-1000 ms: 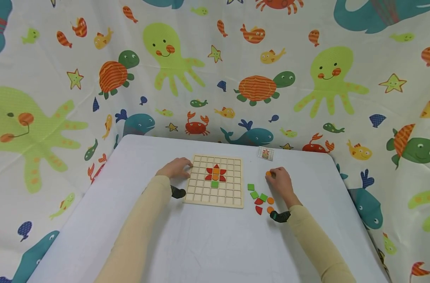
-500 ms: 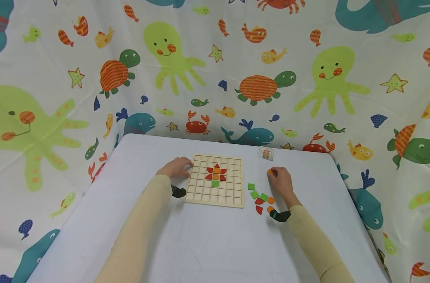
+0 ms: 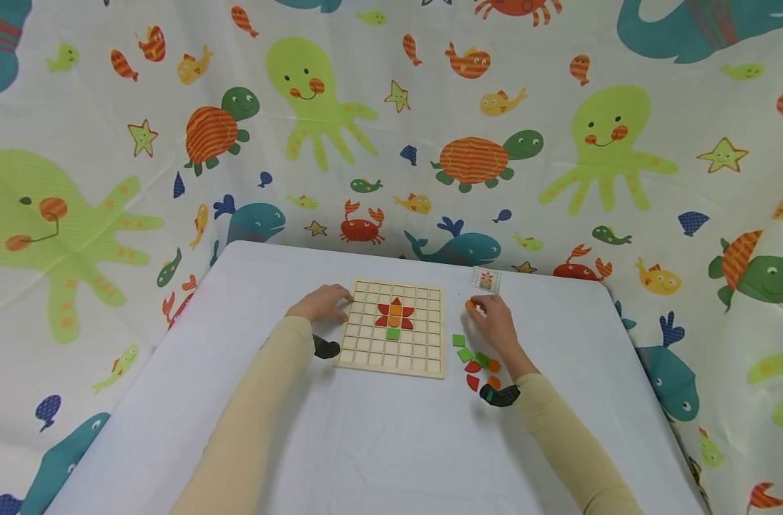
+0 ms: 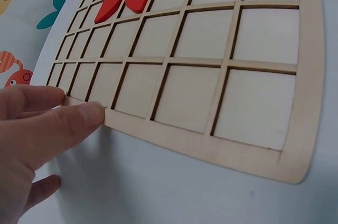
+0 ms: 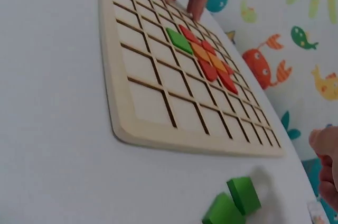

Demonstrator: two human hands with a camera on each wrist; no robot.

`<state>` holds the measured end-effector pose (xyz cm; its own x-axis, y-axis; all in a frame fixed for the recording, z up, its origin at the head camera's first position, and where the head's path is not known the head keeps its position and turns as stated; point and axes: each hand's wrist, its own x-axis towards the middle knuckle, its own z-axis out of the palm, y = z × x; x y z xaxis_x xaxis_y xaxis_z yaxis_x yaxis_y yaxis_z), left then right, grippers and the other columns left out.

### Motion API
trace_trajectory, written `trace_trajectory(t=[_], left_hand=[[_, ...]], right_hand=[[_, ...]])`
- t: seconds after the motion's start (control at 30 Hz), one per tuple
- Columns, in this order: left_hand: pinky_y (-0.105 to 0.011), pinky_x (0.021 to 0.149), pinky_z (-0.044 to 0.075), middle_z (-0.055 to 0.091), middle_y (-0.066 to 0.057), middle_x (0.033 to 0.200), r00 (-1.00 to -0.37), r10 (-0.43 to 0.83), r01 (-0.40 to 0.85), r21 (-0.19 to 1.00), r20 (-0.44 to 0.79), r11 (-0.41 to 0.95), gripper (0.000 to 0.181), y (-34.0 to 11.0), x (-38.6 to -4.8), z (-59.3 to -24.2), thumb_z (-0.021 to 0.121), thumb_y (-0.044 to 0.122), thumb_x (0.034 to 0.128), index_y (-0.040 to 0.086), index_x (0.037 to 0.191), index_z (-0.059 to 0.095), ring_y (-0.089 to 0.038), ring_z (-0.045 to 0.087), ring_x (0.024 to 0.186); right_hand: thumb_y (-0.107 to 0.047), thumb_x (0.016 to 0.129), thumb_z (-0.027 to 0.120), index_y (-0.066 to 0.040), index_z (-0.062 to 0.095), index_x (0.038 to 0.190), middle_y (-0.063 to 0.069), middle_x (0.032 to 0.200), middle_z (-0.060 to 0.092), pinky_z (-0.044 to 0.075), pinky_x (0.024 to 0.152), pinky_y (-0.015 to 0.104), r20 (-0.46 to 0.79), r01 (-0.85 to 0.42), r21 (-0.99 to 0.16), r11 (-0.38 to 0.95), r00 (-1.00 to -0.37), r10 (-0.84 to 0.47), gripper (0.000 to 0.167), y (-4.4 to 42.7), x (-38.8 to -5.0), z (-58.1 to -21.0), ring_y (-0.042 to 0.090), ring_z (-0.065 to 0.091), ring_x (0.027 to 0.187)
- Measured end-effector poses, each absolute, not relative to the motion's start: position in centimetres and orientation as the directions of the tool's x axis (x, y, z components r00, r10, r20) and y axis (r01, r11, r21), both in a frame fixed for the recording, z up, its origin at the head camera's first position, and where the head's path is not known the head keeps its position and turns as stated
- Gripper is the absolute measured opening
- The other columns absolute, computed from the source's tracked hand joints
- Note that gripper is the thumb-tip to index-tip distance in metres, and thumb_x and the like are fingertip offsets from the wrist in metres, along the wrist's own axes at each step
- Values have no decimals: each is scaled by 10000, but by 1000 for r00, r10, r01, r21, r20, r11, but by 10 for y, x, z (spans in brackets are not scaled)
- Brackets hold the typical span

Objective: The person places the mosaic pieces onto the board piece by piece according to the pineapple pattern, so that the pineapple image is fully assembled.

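The right hand [image 3: 492, 320] pinches an orange piece [image 3: 470, 304] between thumb and fingers; leftward from it, across a gap, lies the board [image 3: 423, 349], roughly square. The left hand [image 3: 320, 303] is nearer, loose fingers touching the board's left edge.
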<state>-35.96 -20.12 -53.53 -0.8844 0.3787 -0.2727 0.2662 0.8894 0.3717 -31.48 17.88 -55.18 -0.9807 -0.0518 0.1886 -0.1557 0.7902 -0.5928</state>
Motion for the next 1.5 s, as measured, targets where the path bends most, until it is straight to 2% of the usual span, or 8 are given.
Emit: trace_trajectory(t=[0.17,0.33,0.47,0.6,0.73,0.93,1.1,1.5], left_hand=[[-487,1153,294,445,-133,1474,-883,378,262,375,-278,889,487,-200,-359,-534,719,207,900,96,1348,567,-324,361,1380],[-502,1144,307,450,-126,1470,-887,363,244,377,-286,894,484,-198,-357,-531,722,212,898,105,1346,572,-318,368,1372],[-498,1145,305,451,-133,1467,-886,367,251,373,-283,893,489,-199,-356,-530,721,208,898,95,1348,567,-323,366,1372],[-490,1152,294,451,-143,1467,-884,373,259,369,-282,893,496,-200,-357,-530,722,199,896,77,1350,562,-334,360,1378],[-487,1153,292,453,-146,1465,-881,380,269,363,-283,892,494,-200,-359,-532,720,201,898,74,1349,562,-337,362,1377],[-492,1157,284,454,-154,1461,-877,391,277,370,-279,886,481,-201,-360,-533,711,190,904,70,1346,564,-339,364,1375],[-490,1154,290,461,-163,1452,-874,409,297,376,-264,878,467,-201,-358,-532,706,189,906,60,1334,572,-348,372,1365],[-492,1150,296,457,-146,1460,-879,388,275,369,-279,888,480,-201,-360,-534,713,205,902,78,1342,568,-333,370,1371]], right_hand=[[-139,944,656,18,611,1237,170,1141,584,535,911,422,238,-295,-579,760,-953,-188,336,145,-306,-548,291,592,1022],[-128,920,687,-6,647,1176,118,1092,600,549,890,388,249,-369,-589,719,-929,-272,287,112,-295,-547,257,603,992],[-109,901,706,-12,680,1101,91,1031,614,551,845,372,278,-458,-551,698,-889,-364,224,88,-290,-552,239,589,946],[-138,921,687,-4,691,1097,98,1022,634,542,818,351,252,-501,-507,701,-864,-435,222,65,-288,-561,231,578,930],[-191,942,666,-40,694,1124,76,1052,643,526,848,341,196,-474,-503,723,-877,-439,238,47,-288,-567,219,556,967],[-237,944,665,-88,687,1145,45,1085,619,501,909,335,180,-470,-462,752,-880,-440,251,33,-291,-573,201,540,1003],[-234,941,669,-83,689,1145,60,1086,613,500,903,336,181,-483,-414,772,-875,-450,255,27,-293,-574,207,550,983],[-211,937,672,-83,693,1113,69,1081,631,499,905,346,199,-495,-389,777,-869,-453,218,22,-294,-576,226,559,988]])
